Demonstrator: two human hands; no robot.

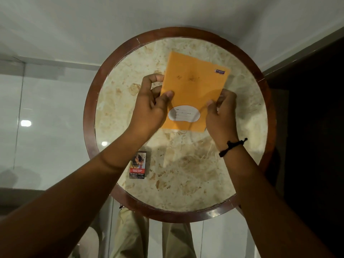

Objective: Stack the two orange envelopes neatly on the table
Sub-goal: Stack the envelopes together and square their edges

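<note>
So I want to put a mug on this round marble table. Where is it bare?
Bare marble lies along the near right of the round marble table, below the right hand, and far left, beyond the left hand. The centre is crowded by the orange envelope; the small printed box takes the near left.

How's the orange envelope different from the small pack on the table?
The orange envelope is large, plain and held at its sides by both hands; the pack is small, printed with a picture and red band, and lies untouched. The envelope sits toward the far side, the pack near the front edge. Both are rectangular.
</note>
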